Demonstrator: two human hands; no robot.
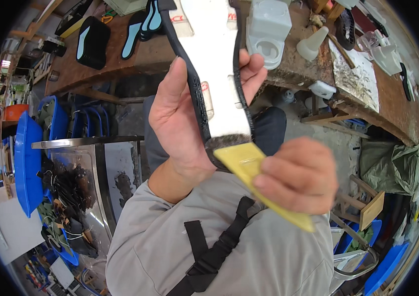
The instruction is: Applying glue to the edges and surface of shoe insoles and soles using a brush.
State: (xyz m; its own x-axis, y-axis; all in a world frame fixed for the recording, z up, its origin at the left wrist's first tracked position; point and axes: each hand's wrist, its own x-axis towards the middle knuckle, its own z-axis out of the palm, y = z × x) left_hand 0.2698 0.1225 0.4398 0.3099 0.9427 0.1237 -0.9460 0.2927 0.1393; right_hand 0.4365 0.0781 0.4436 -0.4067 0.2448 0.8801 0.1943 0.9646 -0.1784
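My left hand [176, 116] is wrapped from beneath around a shoe sole [221, 64], thumb on one side and fingertips on the other. The sole has a white inner face with red marks and a raised black rim. Its upper end runs out of the picture. Between the closed fingers of my right hand [300, 175] is a flat brush with a yellow handle [241, 160], held at a slant. The brush's dark bristles [228, 141] touch the sole's near end. My right hand is slightly blurred.
A worn workbench [288, 71] crosses the far side, bearing black insoles with light-blue patches [131, 37], a white plastic container [268, 24] and a white cone-shaped nozzle [313, 43]. At left are blue bins [28, 163] and a metal-edged table [83, 163]. A wooden stool [362, 202] stands at right.
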